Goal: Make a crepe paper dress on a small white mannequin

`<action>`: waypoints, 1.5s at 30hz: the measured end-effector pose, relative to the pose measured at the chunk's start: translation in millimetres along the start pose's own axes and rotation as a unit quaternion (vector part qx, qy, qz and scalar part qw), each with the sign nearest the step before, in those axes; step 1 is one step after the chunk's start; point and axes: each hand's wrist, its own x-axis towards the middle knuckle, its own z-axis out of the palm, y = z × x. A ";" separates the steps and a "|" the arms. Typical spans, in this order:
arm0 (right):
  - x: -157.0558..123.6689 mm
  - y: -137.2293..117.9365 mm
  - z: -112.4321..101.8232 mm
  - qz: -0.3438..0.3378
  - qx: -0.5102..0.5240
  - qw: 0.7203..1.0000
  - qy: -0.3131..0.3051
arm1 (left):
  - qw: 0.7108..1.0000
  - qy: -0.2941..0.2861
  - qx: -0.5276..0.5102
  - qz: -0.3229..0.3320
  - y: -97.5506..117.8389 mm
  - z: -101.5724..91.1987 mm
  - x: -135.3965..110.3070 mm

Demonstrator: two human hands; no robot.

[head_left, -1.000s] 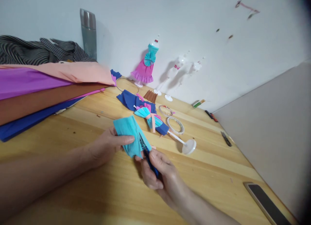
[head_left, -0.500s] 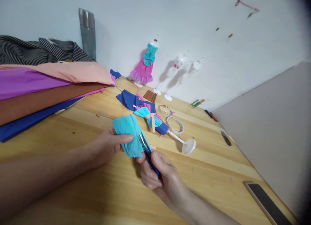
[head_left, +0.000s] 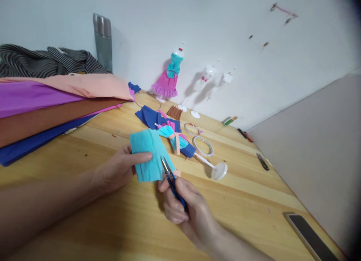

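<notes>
My left hand (head_left: 120, 170) pinches a folded piece of turquoise crepe paper (head_left: 147, 155) just above the wooden table (head_left: 254, 193). Thumb on top, fingers behind. My right hand (head_left: 184, 206) grips small blue-handled snips (head_left: 170, 177), whose blades are parted at the paper's right edge. Just beyond lies a small mannequin dressed in blue, turquoise and pink paper (head_left: 169, 135), its white round stand (head_left: 219, 170) pointing right.
Stacked crepe paper sheets (head_left: 47, 110) lie at the left under striped cloth (head_left: 47, 60). By the wall stand a dressed mannequin (head_left: 170, 75), bare white mannequins (head_left: 208, 79) and a metal bottle (head_left: 103, 39). Tape rolls (head_left: 203, 144), pens and a phone (head_left: 308, 234) lie to the right.
The turquoise paper has been turned a little flatter and shifted left in my left hand. The snips' blades have opened slightly beside its edge.
</notes>
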 end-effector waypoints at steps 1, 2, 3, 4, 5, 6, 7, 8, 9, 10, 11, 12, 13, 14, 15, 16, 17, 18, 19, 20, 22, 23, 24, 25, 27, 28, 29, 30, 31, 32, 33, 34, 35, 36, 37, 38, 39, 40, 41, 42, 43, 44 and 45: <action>-0.1 0.1 0.2 0.002 0.000 1.000 -0.001 | 1.000 -0.003 0.002 -0.002 -0.1 0.5 0.0; -0.3 0.3 0.4 0.003 0.001 1.000 -0.001 | 1.000 -0.005 0.004 -0.004 -0.2 1.0 -0.2; -0.4 0.6 0.6 0.003 0.001 1.000 -0.001 | 1.000 -0.006 0.004 -0.005 -0.3 1.5 -0.3; -0.5 1.0 0.8 0.004 0.002 1.000 0.001 | 1.000 -0.003 0.001 -0.005 -0.3 1.8 -0.4; -0.6 1.3 0.9 0.005 0.003 1.000 0.001 | 1.000 0.001 -0.001 -0.004 -0.2 2.0 -0.5; -0.8 1.7 0.9 0.006 0.003 1.000 0.001 | 1.000 0.008 -0.004 -0.003 -0.2 1.9 -0.4; -0.8 2.1 0.8 0.006 0.004 1.000 0.000 | 1.000 0.011 -0.007 0.000 -0.3 1.6 -0.2; -0.9 2.4 0.8 0.006 0.004 1.000 0.000 | 1.000 0.013 -0.007 0.001 -0.4 1.0 0.1; -0.8 2.7 0.8 0.007 0.004 1.000 0.001 | 1.000 0.013 -0.006 0.003 -0.7 0.4 0.5; -0.7 2.9 0.7 0.007 0.003 1.000 0.002 | 1.000 0.009 -0.004 0.004 -1.0 -0.3 0.9; -0.5 3.1 0.7 0.006 0.003 1.000 0.004 | 1.000 0.004 -0.002 0.005 -1.4 -0.8 1.2; -0.2 3.3 0.7 0.005 0.002 1.000 0.006 | 1.000 -0.001 0.002 0.005 -1.8 -1.2 1.4; 0.1 3.5 0.7 0.003 0.001 1.000 0.008 | 1.000 -0.008 0.007 0.001 -2.2 -1.2 1.4; 0.5 3.9 0.6 0.000 0.001 1.000 0.010 | 1.000 -0.013 0.012 -0.005 -2.6 -0.9 1.2; 0.9 4.2 0.5 -0.002 0.002 1.000 0.011 | 1.000 -0.018 0.018 -0.012 -3.0 -0.3 0.8; 1.3 4.7 0.2 -0.003 0.003 1.000 0.013 | 0.999 -0.020 0.023 -0.022 -3.3 0.5 0.2; 1.7 5.2 -0.1 -0.002 0.003 1.000 0.014 | 0.999 -0.022 0.028 -0.033 -3.6 1.4 -0.6; 2.0 5.8 -0.4 -0.002 0.002 1.000 0.014 | 0.998 -0.021 0.030 -0.043 -3.9 2.2 -1.4; 2.2 6.3 -0.7 -0.003 0.001 1.000 0.013 | 0.998 -0.017 0.031 -0.050 -4.3 2.8 -2.2; 2.3 6.8 -1.0 -0.004 0.000 1.000 0.011 | 0.998 -0.013 0.030 -0.054 -4.8 3.1 -2.9; 2.6 7.5 -1.4 -0.011 -0.001 1.000 0.001 | 0.998 -0.004 0.027 -0.058 -6.2 2.9 -3.9; 2.8 7.7 -1.5 -0.015 -0.002 1.000 -0.006 | 0.998 -0.003 0.026 -0.057 -7.0 2.5 -4.2; 3.0 7.8 -1.4 -0.017 -0.002 1.000 -0.013 | 0.998 -0.005 0.026 -0.055 -7.7 2.1 -4.3; 3.3 7.7 -1.3 -0.018 -0.002 1.000 -0.019 | 0.998 -0.009 0.026 -0.054 -8.4 1.8 -4.4; 3.9 7.7 -1.0 -0.020 -0.002 0.999 -0.028 | 0.998 -0.018 0.027 -0.049 -9.1 1.9 -4.5; 4.2 7.7 -0.8 -0.022 -0.001 0.999 -0.030 | 0.998 -0.019 0.028 -0.047 -9.2 2.2 -4.6; 4.5 7.9 -0.8 -0.024 -0.001 0.999 -0.031 | 0.998 -0.018 0.029 -0.047 -9.0 2.8 -4.6; 4.7 8.1 -0.8 -0.026 0.000 0.999 -0.031 | 0.998 -0.017 0.030 -0.047 -8.8 3.3 -4.7; 4.7 8.5 -0.9 -0.027 0.000 0.999 -0.029 | 0.998 -0.013 0.030 -0.047 -8.4 3.7 -4.6; 4.7 8.9 -1.1 -0.028 0.000 0.999 -0.026 | 0.998 -0.008 0.029 -0.048 -8.2 4.0 -4.3; 4.5 9.2 -1.3 -0.027 0.000 0.999 -0.024 | 0.998 -0.004 0.028 -0.047 -7.9 4.0 -3.9; 4.3 9.6 -1.4 -0.025 -0.002 0.999 -0.023 | 0.999 -0.001 0.026 -0.047 -7.9 3.8 -3.5; 4.0 9.7 -1.5 -0.024 -0.003 0.999 -0.023 | 0.999 -0.001 0.024 -0.046 -7.9 3.4 -3.0; 3.8 9.8 -1.6 -0.024 -0.003 0.999 -0.023 | 0.999 0.000 0.022 -0.045 -8.0 2.9 -2.6; 3.6 9.7 -1.5 -0.023 -0.004 0.999 -0.023 | 0.999 0.001 0.021 -0.044 -8.2 2.4 -2.3; 3.4 9.5 -1.4 -0.022 -0.005 0.999 -0.023 | 0.999 -0.001 0.019 -0.043 -8.4 1.9 -2.3; 3.3 9.2 -1.2 -0.021 -0.006 1.000 -0.023 | 0.999 -0.003 0.018 -0.042 -8.5 1.5 -2.5; 3.2 8.9 -1.1 -0.021 -0.006 0.999 -0.023 | 0.999 -0.005 0.018 -0.043 -8.7 1.3 -2.8; 3.2 8.6 -0.9 -0.021 -0.007 0.999 -0.024 | 0.999 -0.008 0.019 -0.043 -8.7 1.2 -3.2; 3.2 8.4 -0.8 -0.022 -0.008 0.999 -0.025 | 0.999 -0.012 0.020 -0.043 -8.7 1.2 -3.6; 3.1 8.3 -0.8 -0.023 -0.008 0.999 -0.027 | 0.999 -0.016 0.020 -0.043 -8.7 1.4 -3.8; 3.1 8.3 -0.9 -0.024 -0.008 0.999 -0.028 | 0.999 -0.018 0.019 -0.042 -8.7 1.5 -3.8; 3.0 8.4 -1.1 -0.024 -0.007 0.999 -0.026 | 0.999 -0.019 0.018 -0.041 -8.8 1.6 -3.6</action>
